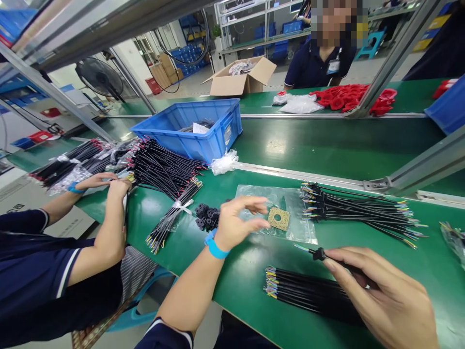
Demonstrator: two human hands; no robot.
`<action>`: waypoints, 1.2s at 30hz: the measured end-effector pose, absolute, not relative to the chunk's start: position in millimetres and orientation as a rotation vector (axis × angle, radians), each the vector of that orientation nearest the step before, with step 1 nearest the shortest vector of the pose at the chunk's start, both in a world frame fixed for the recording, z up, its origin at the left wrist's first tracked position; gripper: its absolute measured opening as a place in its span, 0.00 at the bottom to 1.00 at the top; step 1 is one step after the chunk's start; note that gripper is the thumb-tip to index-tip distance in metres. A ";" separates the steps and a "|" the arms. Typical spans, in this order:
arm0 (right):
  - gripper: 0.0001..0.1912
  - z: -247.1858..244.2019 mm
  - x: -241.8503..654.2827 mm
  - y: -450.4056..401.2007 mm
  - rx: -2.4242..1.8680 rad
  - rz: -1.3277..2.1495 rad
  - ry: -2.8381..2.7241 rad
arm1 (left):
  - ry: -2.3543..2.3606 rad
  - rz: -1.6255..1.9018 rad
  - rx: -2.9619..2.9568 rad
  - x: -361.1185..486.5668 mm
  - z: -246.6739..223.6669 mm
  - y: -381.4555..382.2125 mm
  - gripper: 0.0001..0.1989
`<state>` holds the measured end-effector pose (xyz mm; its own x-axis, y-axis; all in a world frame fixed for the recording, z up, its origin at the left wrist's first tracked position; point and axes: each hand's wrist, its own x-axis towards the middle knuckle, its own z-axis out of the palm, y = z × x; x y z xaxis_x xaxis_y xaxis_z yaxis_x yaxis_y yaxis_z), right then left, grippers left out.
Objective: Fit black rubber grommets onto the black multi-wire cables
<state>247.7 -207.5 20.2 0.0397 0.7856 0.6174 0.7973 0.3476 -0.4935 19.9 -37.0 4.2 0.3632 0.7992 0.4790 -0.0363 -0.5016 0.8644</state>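
The right hand (381, 295) pinches a light, floppy black cable (343, 261), best held close behind its stiffer moulded grommet (318, 254). The left hand (241, 223) is spread wide, holding nothing.

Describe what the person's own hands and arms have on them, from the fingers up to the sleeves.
Both hands are bare, without gloves. The left hand has a bright blue wrist strap and a navy short sleeve with white trim. The right hand shows no strap; its wrist is out of view.

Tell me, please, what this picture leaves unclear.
Head view:
- The right hand hides the far end of the black cable it holds.
- The wall of the blue crate hides most of its contents.
- The co-worker's hands hide what they hold.
- The wire bundle is cut off by the right edge.
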 end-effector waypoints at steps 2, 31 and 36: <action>0.07 24.6 250.0 -205.5 -1.414 -0.063 -1.719 | 0.879 1.418 1.717 2.8 6.2 -19.8 0.26; 0.03 17.3 244.6 -198.6 -1.372 -0.170 -1.818 | 0.423 1.003 2.027 33.0 14.6 -60.5 0.20; 0.02 25.6 247.9 -201.7 -1.418 -0.101 -1.710 | 1.008 1.278 2.023 2.6 16.3 -23.9 0.15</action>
<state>247.9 -201.7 25.6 0.0461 0.7521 0.6574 0.8240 0.3434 -0.4506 2.6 -23.9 16.3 0.2708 0.8163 0.5103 0.3056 -0.5756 0.7585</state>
